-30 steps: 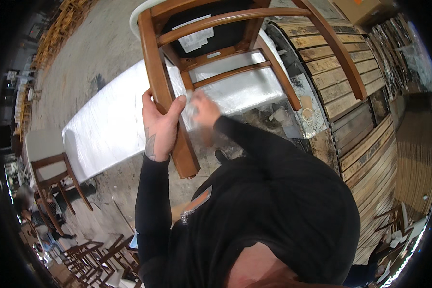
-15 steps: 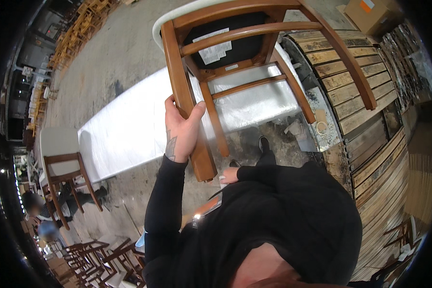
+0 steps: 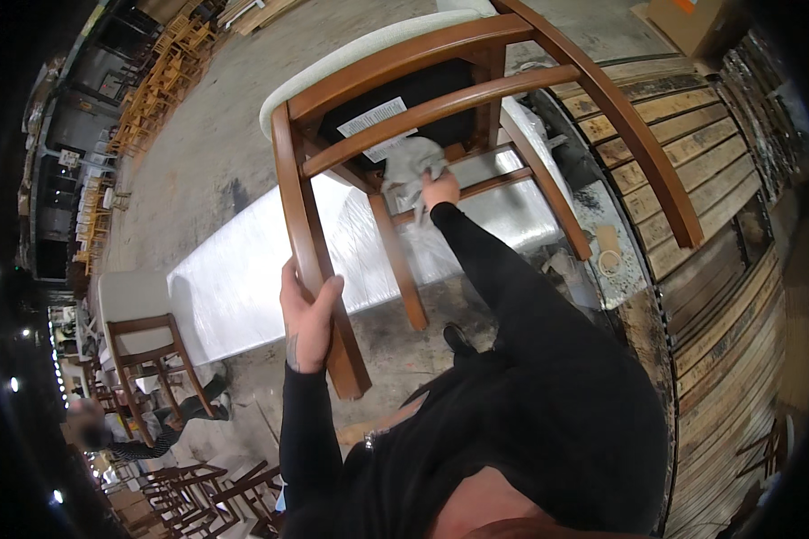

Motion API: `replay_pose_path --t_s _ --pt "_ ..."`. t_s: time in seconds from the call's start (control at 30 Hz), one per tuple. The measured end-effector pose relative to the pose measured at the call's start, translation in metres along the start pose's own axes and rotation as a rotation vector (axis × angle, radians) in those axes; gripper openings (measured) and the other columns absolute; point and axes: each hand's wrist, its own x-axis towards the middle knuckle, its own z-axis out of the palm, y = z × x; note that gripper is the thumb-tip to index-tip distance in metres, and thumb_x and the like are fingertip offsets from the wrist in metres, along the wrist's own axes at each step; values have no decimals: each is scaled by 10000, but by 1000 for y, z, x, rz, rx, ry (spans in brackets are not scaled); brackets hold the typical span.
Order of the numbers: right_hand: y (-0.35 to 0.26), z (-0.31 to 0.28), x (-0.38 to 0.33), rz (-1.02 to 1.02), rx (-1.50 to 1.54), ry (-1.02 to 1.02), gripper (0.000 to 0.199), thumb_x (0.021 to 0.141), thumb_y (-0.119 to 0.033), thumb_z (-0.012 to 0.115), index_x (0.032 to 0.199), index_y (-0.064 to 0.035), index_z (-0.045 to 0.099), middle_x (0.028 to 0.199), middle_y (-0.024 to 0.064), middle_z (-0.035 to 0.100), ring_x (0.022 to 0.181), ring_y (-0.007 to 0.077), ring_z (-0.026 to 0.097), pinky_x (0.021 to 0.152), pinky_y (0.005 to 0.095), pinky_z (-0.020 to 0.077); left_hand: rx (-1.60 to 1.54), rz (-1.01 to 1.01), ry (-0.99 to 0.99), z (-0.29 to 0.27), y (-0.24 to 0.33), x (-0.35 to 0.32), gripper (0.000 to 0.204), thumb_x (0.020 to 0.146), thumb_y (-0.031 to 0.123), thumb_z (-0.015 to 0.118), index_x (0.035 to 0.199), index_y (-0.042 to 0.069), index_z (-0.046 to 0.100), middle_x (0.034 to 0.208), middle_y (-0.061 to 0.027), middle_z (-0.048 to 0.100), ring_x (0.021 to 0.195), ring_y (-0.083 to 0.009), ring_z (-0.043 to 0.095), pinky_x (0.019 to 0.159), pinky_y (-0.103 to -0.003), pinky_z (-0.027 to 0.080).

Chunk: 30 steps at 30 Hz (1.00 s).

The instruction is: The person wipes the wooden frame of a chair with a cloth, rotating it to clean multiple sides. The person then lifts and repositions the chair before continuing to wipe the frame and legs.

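A brown wooden chair (image 3: 413, 49) with a pale upholstered seat lies tipped over on the white, plastic-wrapped table (image 3: 243, 251), its legs toward me. The black underside (image 3: 449, 85) of its seat carries a white label (image 3: 373, 126). My left hand (image 3: 310, 314) is closed around the thick near-left leg (image 3: 310, 234), close to its end. Reaching in between the legs, my right hand (image 3: 440, 189) grips a crumpled grey cloth (image 3: 413, 162) against the frame by the seat's underside. The cloth partly hides that corner of the frame.
Another chair (image 3: 139, 332) stands at the table's left end, with a person (image 3: 144, 436) beyond it. Slatted wooden pallets (image 3: 656, 153) run along the right; a cardboard box (image 3: 688, 22) sits at the far right. Chair frames (image 3: 198, 494) are stacked at lower left.
My right hand has risen from beside my waist to the chair's underside, where the grey cloth now shows. My left hand keeps its hold on the leg. The view has shifted slightly.
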Motion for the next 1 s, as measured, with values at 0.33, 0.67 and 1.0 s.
replay_pose_path --t_s 0.33,0.67,1.0 --pt "-33 109 11 -62 -308 -485 280 897 -240 593 1079 -42 671 1125 197 668 1049 363 658 907 455 531 18 -158 101 8 18 -2 688 806 73 674 1426 -20 388 1141 -47 562 993 -128 521 885 -268 436" --pt "21 100 26 -916 -446 -403 220 927 -234 581 1077 -90 651 1194 123 590 999 298 650 825 466 532 34 -224 153 9 19 -4 808 768 134 717 1471 -16 349 1208 -61 549 1051 -153 529 932 -282 426" --pt "52 87 37 -807 -313 -686 348 970 -246 440 1252 -83 561 1388 150 498 1262 343 521 986 481 486 48 -282 213 2 11 -8 933 722 206 783 1494 -31 316 1270 -79 546 1126 -175 527 994 -289 401"
